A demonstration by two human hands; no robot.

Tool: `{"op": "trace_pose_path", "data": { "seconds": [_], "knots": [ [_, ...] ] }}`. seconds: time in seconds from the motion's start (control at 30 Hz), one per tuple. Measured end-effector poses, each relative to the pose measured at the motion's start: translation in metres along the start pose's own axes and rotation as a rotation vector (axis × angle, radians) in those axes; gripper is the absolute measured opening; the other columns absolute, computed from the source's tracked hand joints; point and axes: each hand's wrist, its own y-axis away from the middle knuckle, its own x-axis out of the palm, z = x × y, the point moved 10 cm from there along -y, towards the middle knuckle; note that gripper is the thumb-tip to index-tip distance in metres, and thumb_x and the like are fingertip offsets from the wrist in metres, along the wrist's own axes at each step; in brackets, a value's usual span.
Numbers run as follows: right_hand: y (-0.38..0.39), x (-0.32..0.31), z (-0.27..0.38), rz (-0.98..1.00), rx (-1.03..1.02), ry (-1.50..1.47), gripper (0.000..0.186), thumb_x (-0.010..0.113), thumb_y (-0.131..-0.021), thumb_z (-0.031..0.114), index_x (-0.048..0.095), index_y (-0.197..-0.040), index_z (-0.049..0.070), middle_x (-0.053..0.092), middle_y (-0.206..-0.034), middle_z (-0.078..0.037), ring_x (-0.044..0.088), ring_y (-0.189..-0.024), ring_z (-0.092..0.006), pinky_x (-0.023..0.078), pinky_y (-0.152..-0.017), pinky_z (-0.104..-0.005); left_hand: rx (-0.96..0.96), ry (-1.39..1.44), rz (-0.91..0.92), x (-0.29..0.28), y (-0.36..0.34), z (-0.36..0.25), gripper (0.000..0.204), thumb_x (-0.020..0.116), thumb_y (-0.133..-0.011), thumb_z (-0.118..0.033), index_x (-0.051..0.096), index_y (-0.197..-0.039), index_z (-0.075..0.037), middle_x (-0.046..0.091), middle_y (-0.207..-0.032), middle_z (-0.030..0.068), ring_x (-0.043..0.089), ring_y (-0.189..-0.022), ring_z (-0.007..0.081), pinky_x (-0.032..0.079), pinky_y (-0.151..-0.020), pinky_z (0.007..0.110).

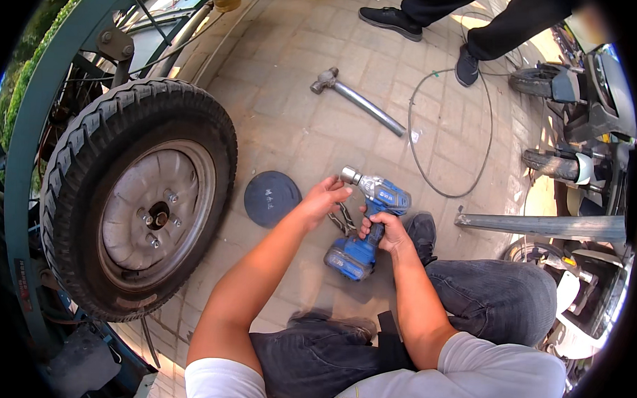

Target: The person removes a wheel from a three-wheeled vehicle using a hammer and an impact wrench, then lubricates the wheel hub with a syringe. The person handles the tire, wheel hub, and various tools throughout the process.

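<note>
My right hand (387, 229) is wrapped round the grip of a blue cordless impact wrench (385, 194), held low over the paving with its battery downward. A metal socket (351, 175) on its nose points left. Close beside that socket is my left hand (324, 200), its thumb and fingers partly spread; I see nothing held in it. Behind the wrench, partly hidden, a pair of pliers (343, 218) shows. To the left stands a wheel (157, 200) mounted on a green vehicle frame, with several studs around its hub.
A round dark disc (271, 199) lies between the wheel and my left hand. Farther off are a hammer (364, 104) and a looped cable (491, 128). Another person's shoes (467, 65) stand at the far right. A metal beam (542, 225) and parked two-wheelers (555, 164) line the right side.
</note>
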Motion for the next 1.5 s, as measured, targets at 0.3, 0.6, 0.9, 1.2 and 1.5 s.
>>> {"op": "trace_pose_path", "data": {
  "seconds": [0.3,0.6,0.9,1.2,1.5],
  "knots": [
    [0.0,-0.053,0.032,-0.419,-0.062,-0.049,0.014,0.064,-0.082,0.016,0.06,-0.09,0.005,0.059,-0.068,-0.007,0.057,-0.059,-0.0215,0.049,-0.055,-0.0402,-0.09,-0.049,-0.15,-0.038,-0.006,0.031,0.074,0.066,-0.093,-0.027,0.031,-0.15,0.004,0.055,-0.136,0.0112,0.057,-0.102,0.0157,0.048,-0.088,0.031],
    [-0.034,-0.143,0.098,-0.597,-0.353,-0.388,0.024,0.063,-0.086,0.025,0.062,-0.091,0.002,0.065,-0.084,-0.01,0.062,-0.076,-0.0245,0.052,-0.071,-0.0446,0.044,0.042,-0.372,-0.095,0.037,0.007,0.034,0.061,-0.097,-0.026,0.059,-0.124,-0.005,0.066,-0.105,0.0018,0.059,-0.089,0.0115,0.049,-0.079,0.029],
    [-0.043,0.019,0.104,-0.85,-0.909,0.754,0.049,0.062,-0.093,0.026,0.057,-0.125,-0.011,0.063,-0.124,-0.022,0.061,-0.113,-0.0291,0.044,-0.101,-0.0379,0.566,0.677,-1.048,-0.202,0.202,-0.019,0.028,0.064,-0.095,-0.034,0.059,-0.101,-0.007,0.061,-0.078,0.0021,0.057,-0.064,0.0124,0.047,-0.058,0.028],
    [-0.105,0.204,-0.1,-0.014,-0.28,1.977,0.106,0.086,-0.069,0.037,0.027,-0.154,0.014,0.014,-0.163,-0.015,0.013,-0.149,-0.0374,0.012,-0.116,-0.0651,0.658,0.998,-1.041,-0.232,0.268,-0.018,0.031,0.063,-0.096,-0.04,0.059,-0.099,-0.01,0.064,-0.09,0.0004,0.053,-0.073,0.0121,0.048,-0.07,0.029],
    [-0.114,0.189,-0.105,0.165,-0.506,2.435,0.11,0.086,-0.067,0.045,0.026,-0.155,0.015,0.013,-0.164,-0.013,0.013,-0.149,-0.0388,0.016,-0.112,-0.0698,0.711,1.052,-0.961,-0.24,0.249,-0.016,0.027,0.064,-0.096,-0.036,0.06,-0.104,-0.011,0.067,-0.097,0.0017,0.056,-0.077,0.0121,0.048,-0.07,0.029]
  ]
}}
